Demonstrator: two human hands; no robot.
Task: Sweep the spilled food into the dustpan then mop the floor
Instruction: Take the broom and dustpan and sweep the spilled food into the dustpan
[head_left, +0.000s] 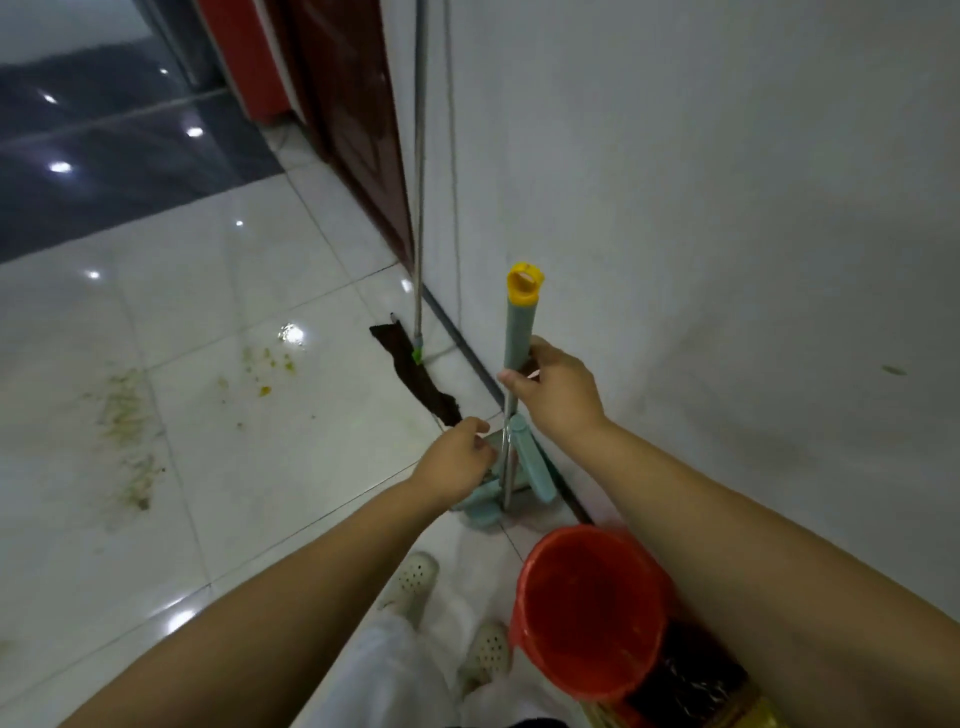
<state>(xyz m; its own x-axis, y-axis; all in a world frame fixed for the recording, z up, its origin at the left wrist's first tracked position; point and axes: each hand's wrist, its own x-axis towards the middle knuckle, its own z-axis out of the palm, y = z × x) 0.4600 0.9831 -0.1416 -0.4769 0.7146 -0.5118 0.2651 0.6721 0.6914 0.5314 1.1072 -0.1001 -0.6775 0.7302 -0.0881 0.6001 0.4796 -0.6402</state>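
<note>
Teal dustpan (511, 486) half hidden behind left hand (457, 460), grip unclear, right hand (553, 392) gripping its handle (519, 332)

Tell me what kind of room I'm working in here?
Probably an indoor hallway or kitchen edge in a home: glossy white tile floor with food spill, a dark red door in a plain white wall, cleaning tools parked along it.

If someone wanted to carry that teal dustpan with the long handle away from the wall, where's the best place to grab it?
Judging from its pose, grip the teal sleeve just under the yellow cap, coming from the room side, since the wall blocks the other. The dustpan stands upright with its pan low by the floor, so a high grip should let it hang straight. The right hand already holds the handle there; the left hand is down at the pan.
</note>
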